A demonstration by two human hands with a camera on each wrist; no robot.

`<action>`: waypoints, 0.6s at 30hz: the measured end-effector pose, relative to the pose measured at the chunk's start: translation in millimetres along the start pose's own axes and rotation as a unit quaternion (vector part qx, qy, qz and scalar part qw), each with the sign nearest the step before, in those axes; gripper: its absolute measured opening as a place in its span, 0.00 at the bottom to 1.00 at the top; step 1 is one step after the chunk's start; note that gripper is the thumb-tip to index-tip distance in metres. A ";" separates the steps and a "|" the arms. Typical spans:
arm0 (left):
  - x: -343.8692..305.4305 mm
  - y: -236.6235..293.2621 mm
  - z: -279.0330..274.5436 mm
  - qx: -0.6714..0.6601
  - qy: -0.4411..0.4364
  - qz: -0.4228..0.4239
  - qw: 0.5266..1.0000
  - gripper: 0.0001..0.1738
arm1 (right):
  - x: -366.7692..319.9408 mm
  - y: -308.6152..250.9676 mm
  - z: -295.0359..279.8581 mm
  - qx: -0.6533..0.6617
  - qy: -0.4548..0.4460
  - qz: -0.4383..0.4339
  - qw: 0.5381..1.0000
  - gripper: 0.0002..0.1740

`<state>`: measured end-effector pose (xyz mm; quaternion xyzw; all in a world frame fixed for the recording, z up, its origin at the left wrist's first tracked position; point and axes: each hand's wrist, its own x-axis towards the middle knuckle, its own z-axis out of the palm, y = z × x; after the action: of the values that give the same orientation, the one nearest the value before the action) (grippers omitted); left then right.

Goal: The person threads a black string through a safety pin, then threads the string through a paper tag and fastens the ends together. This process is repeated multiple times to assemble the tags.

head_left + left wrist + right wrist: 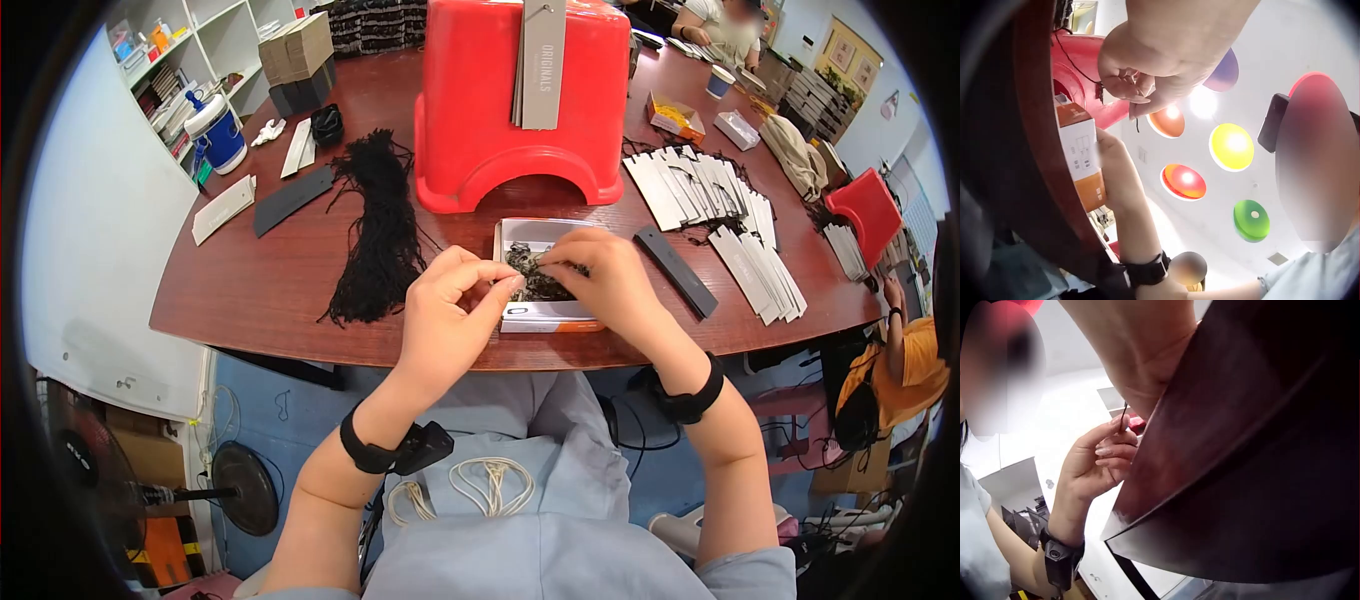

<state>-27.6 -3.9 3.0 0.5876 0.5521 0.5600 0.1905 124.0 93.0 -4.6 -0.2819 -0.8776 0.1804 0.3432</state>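
A small white and orange box [545, 318] of tangled black pieces [538, 284] sits at the front edge of the brown table [270, 290]. My left hand [512, 286] hovers just left of the box, and its thumb and forefinger pinch a thin black string [1124, 414]. In the left wrist view that hand [1135, 100] is above the box [1077, 147]. My right hand [550, 262] has curled fingers down on the black pieces inside the box. The string runs up towards it [1141, 362], where its end is hidden.
An upturned red stool [510, 90] with a hanging tag stands just behind the box. A bundle of black strings [380, 230] lies to the left, and rows of white tags [700, 190] and a black tag [678, 272] lie to the right. Another person sits at the far side.
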 end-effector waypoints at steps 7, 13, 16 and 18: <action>-3.5 1.4 16.4 0.031 0.065 0.105 0.992 0.04 | -5.9 -23.2 -18.0 0.116 0.066 0.132 0.982 0.05; -2.4 1.2 23.9 0.052 0.081 0.137 0.986 0.04 | -11.2 -28.2 -18.5 0.137 0.071 0.123 0.980 0.05; -1.9 0.8 25.5 0.071 0.089 0.135 0.984 0.04 | -12.1 -28.4 -18.3 0.138 0.074 0.117 0.981 0.05; -2.0 1.4 25.6 0.068 0.087 0.130 0.985 0.04 | -12.9 -28.4 -17.2 0.142 0.073 0.116 0.980 0.05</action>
<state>-4.3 4.0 -4.4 0.6154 0.5221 0.5898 0.0270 133.4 65.1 15.5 -0.3431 -0.7767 0.3206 0.4197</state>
